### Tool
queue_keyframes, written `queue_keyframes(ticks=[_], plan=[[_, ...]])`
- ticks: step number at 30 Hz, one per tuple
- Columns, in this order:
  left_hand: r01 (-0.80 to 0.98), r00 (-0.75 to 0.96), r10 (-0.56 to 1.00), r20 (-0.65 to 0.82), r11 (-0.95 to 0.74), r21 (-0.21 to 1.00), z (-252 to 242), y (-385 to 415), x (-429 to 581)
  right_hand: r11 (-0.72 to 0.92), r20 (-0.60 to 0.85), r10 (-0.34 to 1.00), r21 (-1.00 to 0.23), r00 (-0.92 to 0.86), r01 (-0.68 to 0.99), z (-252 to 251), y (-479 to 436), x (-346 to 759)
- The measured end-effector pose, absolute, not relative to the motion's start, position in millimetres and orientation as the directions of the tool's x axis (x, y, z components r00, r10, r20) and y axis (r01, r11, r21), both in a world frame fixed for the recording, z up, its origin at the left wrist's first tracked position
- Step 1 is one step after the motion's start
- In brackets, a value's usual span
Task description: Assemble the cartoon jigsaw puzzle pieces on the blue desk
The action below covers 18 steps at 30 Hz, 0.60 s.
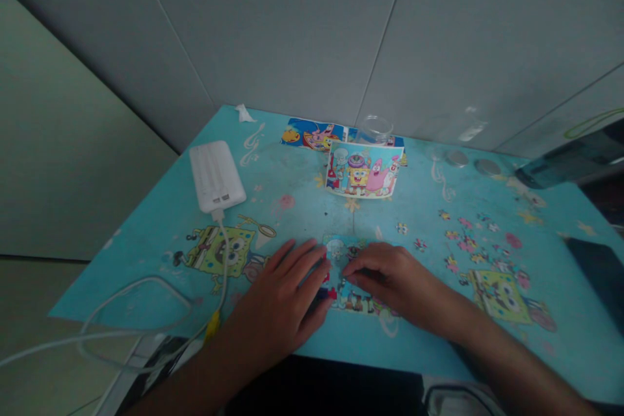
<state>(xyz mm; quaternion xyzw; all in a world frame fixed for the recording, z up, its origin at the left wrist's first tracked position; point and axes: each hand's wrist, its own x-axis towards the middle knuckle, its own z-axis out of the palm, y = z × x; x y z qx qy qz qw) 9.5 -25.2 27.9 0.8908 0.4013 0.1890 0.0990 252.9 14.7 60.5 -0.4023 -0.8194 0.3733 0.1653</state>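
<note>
A white cable [146,299] loops off the left edge of a blue cartoon-printed bench [292,221] and runs up to one white power bank [216,175] lying flat near the far left corner.

Toward the middle, the left hand [283,299] lies palm down, fingers spread and flat, its fingertips pressing the left edge of a part-built puzzle [348,273]; this grip is open and holds nothing. The puzzle sits at the near middle of the bench, between the two hands.

Behind it, one picture card [361,172] stands propped upright, facing the person, with a second printed sheet [312,133] lying flat behind it and one clear cup [374,127] beside that.

The right hand [385,276] is curled over the puzzle's right part, fingertips drawn together on its surface; whether a piece is pinched under them cannot be told.

Seating a piece well here seems to call for the flat left hand to keep the assembled part from sliding while the right fingertips press straight down, checked against the card.

Further right, loose pieces [468,244] lie scattered, roughly a dozen or more, too small to count exactly. Two round lids [470,162] rest near the wall, and one dark object [597,266] lies at the right edge.
</note>
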Motion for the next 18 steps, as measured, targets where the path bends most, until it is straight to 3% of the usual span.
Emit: queue_keyframes(ticks=[18], plan=[[0.674,0.600,0.755,0.265,-0.656,0.341,27.7,-24.3,8.0,0.454,0.019,0.779,-0.705,-0.626,0.544,57.6,12.7,247.8]])
